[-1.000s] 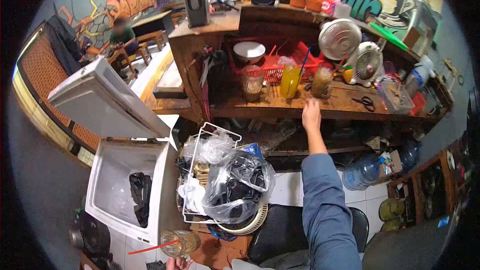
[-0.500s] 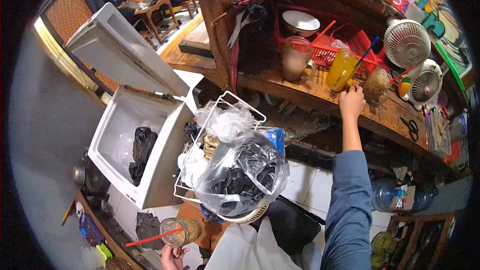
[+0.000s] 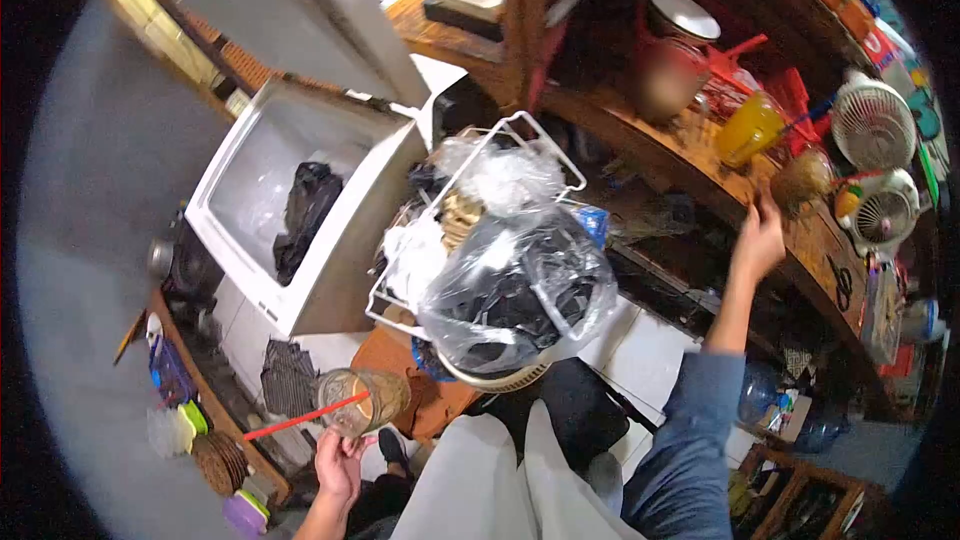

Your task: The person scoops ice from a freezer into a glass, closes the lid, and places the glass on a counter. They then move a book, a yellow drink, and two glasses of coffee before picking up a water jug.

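From the head view, I see the left hand [image 3: 338, 462] grasping a glass mug [image 3: 385, 402] low down, its fingers curled against the near side. A red straw [image 3: 285, 427] pokes out over the rim, toward the left. The mug is out over the floor area, below the white cooler [image 3: 350, 270], whose lid stands raised and which has a black bag [image 3: 305, 220] inside. Next to it sits a big clear plastic bag [image 3: 575, 275] stuffed with black plastic.

Over on the other side, the right hand [image 3: 763, 243] is at the front edge of the wooden counter [image 3: 690, 145], fingers bunched together — whether they pinch anything, I can't tell. Just beyond the fingertips are a glass of yellow drink [image 3: 750, 130] and a glass of brownish drink [image 3: 802, 178]. Behind those I make out a red basket [image 3: 793, 90] and a white bowl [image 3: 684, 15]; two fans stand further right, and black scissors [image 3: 843, 283] lie on the counter.
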`<state>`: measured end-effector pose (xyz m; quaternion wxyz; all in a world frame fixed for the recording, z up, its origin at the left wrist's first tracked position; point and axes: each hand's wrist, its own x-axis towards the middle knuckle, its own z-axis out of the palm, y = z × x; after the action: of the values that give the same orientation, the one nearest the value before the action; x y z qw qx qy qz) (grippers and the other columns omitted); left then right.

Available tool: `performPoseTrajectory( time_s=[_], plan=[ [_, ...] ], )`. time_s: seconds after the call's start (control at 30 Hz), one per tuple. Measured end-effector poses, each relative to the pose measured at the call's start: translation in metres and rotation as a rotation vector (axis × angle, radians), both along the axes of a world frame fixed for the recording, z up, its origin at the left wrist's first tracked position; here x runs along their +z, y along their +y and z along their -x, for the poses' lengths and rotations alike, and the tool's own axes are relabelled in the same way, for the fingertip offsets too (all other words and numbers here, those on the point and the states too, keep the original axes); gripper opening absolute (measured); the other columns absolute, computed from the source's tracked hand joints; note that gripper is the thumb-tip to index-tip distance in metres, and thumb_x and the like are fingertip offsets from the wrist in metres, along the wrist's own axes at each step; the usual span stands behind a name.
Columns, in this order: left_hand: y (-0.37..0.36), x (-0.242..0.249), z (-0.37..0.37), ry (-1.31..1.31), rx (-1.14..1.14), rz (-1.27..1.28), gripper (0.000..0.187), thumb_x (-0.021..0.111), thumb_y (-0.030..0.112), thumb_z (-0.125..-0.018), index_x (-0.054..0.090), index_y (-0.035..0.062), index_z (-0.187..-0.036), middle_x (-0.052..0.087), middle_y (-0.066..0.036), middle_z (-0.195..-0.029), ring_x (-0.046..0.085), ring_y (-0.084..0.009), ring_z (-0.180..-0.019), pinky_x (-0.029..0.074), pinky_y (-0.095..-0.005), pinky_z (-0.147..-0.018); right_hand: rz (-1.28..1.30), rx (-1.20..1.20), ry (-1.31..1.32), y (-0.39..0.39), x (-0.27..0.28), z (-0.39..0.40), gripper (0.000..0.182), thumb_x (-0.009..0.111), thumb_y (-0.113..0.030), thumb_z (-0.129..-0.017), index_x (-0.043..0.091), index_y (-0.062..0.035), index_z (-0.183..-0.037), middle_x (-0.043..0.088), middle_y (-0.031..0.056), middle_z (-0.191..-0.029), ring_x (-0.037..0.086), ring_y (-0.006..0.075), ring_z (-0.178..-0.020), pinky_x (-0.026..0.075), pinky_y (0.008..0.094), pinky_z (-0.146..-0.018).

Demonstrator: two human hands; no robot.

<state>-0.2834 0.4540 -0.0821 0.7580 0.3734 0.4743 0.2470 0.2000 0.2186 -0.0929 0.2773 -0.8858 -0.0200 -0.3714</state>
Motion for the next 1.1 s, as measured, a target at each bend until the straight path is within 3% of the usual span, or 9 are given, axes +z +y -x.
performPoseTrajectory(
  time_s=[0.03, 0.1, 0.23, 0.57, 0.63, 0.67, 0.73, 0.87, 1.1],
  plan=[
    [0.003, 0.001, 0.003, -0.010, 0.014, -0.002, 0.022, 0.035, 0.024, -0.082, 0.040, 0.0082, -0.068, 0.032, 0.004, -0.054, 0.036, -0.0085, -0.051, 0.041, -0.0313, -0.068, -0.134, 0.036, 0.106, -0.007, 0.000, 0.024, 0.024, 0.053, -0.023, -0.074, 0.055, -0.0023, -0.086, 0.058, 0.0104, -0.072, 0.056, 0.0188, -0.066, 0.043, 0.0272, -0.058],
    [0.011, 0.004, 0.010, -0.029, 0.047, 0.024, 0.021, 0.034, 0.024, -0.083, 0.038, 0.0085, -0.069, 0.031, 0.003, -0.056, 0.037, -0.0082, -0.052, 0.041, -0.0323, -0.068, -0.987, 0.351, 0.297, -0.005, -0.006, 0.080, 0.028, 0.049, -0.027, -0.078, 0.049, -0.0067, -0.098, 0.053, -0.0002, -0.079, 0.048, 0.0050, -0.059, 0.034, 0.0144, -0.046],
    [0.040, 0.016, 0.029, -0.062, 0.064, -0.008, 0.023, 0.033, 0.028, -0.083, 0.035, 0.0126, -0.066, 0.028, 0.004, -0.056, 0.031, -0.0082, -0.051, 0.040, -0.0339, -0.069, -1.525, 0.365, 0.898, 0.014, 0.000, 0.198, 0.030, 0.046, -0.021, -0.079, 0.042, -0.0088, -0.106, 0.046, -0.0013, -0.067, 0.037, 0.0036, -0.047, 0.025, 0.0150, -0.035],
    [0.192, 0.048, 0.074, -0.138, 0.133, -0.202, 0.026, 0.039, 0.025, -0.083, 0.032, 0.0111, -0.061, 0.027, 0.004, -0.055, 0.031, -0.0061, -0.049, 0.041, -0.0303, -0.069, -1.033, 0.902, 1.188, 0.209, 0.067, 0.319, 0.034, 0.046, -0.008, -0.077, 0.037, -0.0065, -0.110, 0.042, -0.0015, -0.069, 0.032, 0.0012, -0.042, 0.023, 0.0136, -0.035],
    [0.248, 0.044, 0.074, -0.113, 0.092, -0.254, 0.026, 0.034, 0.025, -0.085, 0.031, 0.0110, -0.063, 0.026, 0.003, -0.055, 0.029, -0.0066, -0.050, 0.040, -0.0294, -0.067, -0.713, 1.054, 0.906, 0.262, 0.057, 0.330, 0.034, 0.047, -0.004, -0.075, 0.040, -0.0021, -0.109, 0.047, -0.0003, -0.075, 0.042, 0.0062, -0.058, 0.036, 0.0172, -0.052],
    [0.279, 0.040, 0.069, -0.083, 0.041, -0.280, 0.028, 0.034, 0.026, -0.085, 0.031, 0.0110, -0.062, 0.025, 0.003, -0.055, 0.028, -0.0061, -0.049, 0.041, -0.0283, -0.067, -0.669, 0.972, 1.033, 0.288, 0.056, 0.338, 0.034, 0.049, -0.005, -0.073, 0.042, 0.0002, -0.106, 0.049, 0.0013, -0.083, 0.046, 0.0100, -0.075, 0.037, 0.0208, -0.068],
    [0.348, 0.026, 0.052, -0.075, -0.028, -0.304, 0.028, 0.035, 0.026, -0.084, 0.031, 0.0113, -0.061, 0.025, 0.003, -0.055, 0.028, -0.0060, -0.049, 0.041, -0.0282, -0.066, -0.452, 1.024, 1.005, 0.355, 0.057, 0.349, 0.032, 0.052, -0.007, -0.071, 0.046, 0.0013, -0.101, 0.054, 0.0082, -0.087, 0.050, 0.0123, -0.079, 0.039, 0.0241, -0.069],
    [0.478, -0.026, 0.003, -0.054, -0.193, -0.315, 0.026, 0.040, 0.027, -0.081, 0.035, 0.0114, -0.061, 0.028, 0.004, -0.056, 0.031, -0.0065, -0.050, 0.041, -0.0296, -0.068, -0.145, 1.037, 1.153, 0.523, 0.008, 0.350, 0.023, 0.052, -0.018, -0.070, 0.056, -0.0022, -0.086, 0.057, 0.0152, -0.080, 0.056, 0.0218, -0.075, 0.042, 0.0298, -0.066],
    [0.593, -0.108, -0.066, -0.161, -0.386, -0.304, 0.023, 0.041, 0.025, -0.081, 0.038, 0.0099, -0.064, 0.031, 0.003, -0.061, 0.036, -0.0066, -0.056, 0.041, -0.0330, -0.073, 0.496, 0.554, 1.278, 0.722, -0.227, 0.295, 0.023, 0.044, -0.018, -0.072, 0.058, -0.0063, -0.087, 0.056, 0.0159, -0.087, 0.054, 0.0295, -0.081, 0.042, 0.0367, -0.069]
  ],
)
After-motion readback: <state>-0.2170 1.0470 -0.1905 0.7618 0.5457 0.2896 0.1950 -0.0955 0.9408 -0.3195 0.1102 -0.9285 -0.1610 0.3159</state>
